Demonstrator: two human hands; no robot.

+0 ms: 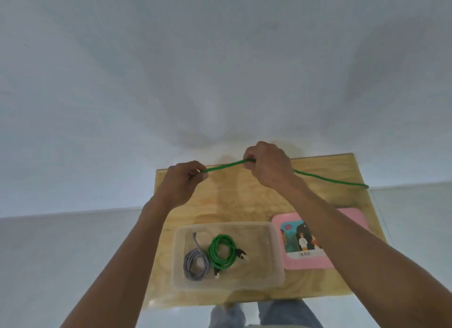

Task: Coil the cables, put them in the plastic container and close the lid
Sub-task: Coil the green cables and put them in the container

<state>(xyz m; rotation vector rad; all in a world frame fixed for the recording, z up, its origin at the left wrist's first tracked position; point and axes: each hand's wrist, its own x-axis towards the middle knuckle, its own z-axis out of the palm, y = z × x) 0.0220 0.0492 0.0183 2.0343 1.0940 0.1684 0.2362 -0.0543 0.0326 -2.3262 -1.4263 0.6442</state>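
A long green cable stretches between both hands above the far part of the wooden table. My left hand pinches its left end. My right hand grips it further along, and the rest trails right to the table's far right edge. Near the front stands the clear plastic container, open, with a coiled green cable and a coiled grey cable inside. The pink lid with a picture label lies flat to the container's right, partly under my right forearm.
The small table stands against a white wall. Light floor surrounds it on the left and right. My legs in jeans show below the table's near edge.
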